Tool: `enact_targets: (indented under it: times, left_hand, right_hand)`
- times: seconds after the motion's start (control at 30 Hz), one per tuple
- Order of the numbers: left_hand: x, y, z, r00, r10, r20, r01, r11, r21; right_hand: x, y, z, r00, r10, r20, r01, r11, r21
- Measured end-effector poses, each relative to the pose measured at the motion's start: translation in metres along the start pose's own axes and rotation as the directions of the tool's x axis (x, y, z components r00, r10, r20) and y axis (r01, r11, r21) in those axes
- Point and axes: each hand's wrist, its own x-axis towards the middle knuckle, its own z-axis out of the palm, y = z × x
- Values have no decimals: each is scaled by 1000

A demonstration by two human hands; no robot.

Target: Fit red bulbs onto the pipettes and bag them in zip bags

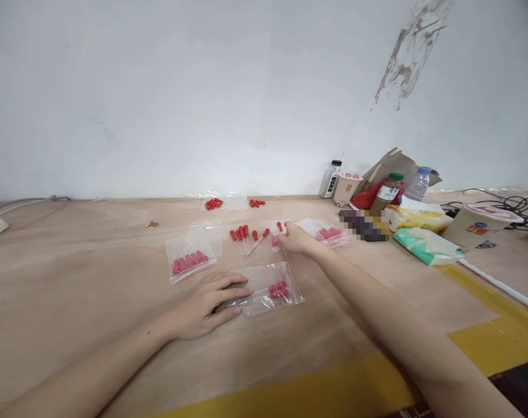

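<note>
My left hand (207, 305) lies flat, fingers stretched out, on the open end of a clear plastic bag (264, 287) that holds several red-capped droppers. My right hand (292, 238) reaches forward and pinches a red-capped dropper (280, 227) over another small clear bag (275, 241). Several loose droppers (246, 237) with red bulbs lie in a row just left of that hand.
Filled bags lie around: one at the left (189, 258), one to the right (329, 234), two by the wall (218, 202). Cups, bottles, tissue packs (425, 244) and cables crowd the right side. The wooden tabletop (94, 278) has a yellow front edge.
</note>
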Motion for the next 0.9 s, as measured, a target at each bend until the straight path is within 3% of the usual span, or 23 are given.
enact_targets:
  times: [0.07,0.1,0.17,0.27,0.37,0.47,0.67,0.77,0.9]
  left_hand:
    - [0,0,0,1000,-1,2,1,1000,1]
    - [0,1,-1,1000,-1,2,1,1000,2]
    - [0,1,-1,1000,-4,5,4,1000,1]
    - [0,0,-1,1000,-8,6,8,1000,2]
    - [1,-1,-1,1000,-7,-2,7,1000,-2]
    - [0,-1,0,1000,-8,-14,8,1000,-12]
    - [-1,1,0,999,-46,-1,46,999,-23]
    - [-1,2,-1,998,-58,-26,56,997,-44]
    - [0,3,-2,998,-54,-21,53,998,-35]
  right_hand:
    - [-12,14,-6,999,-11,39,8,996,91]
    - [-20,21,-7,997,-32,72,16,976,219]
    - [-35,34,-8,991,-89,100,29,872,489]
    - [-52,48,-3,998,-66,16,33,673,739]
    - [-59,54,6,997,29,-69,43,537,843]
    - [-60,55,17,989,93,-113,58,461,885]
    - [-68,48,26,999,40,-18,5,313,950]
    - [-74,48,23,999,-23,45,-34,363,931]
    - [-75,53,15,985,-125,116,-20,590,807]
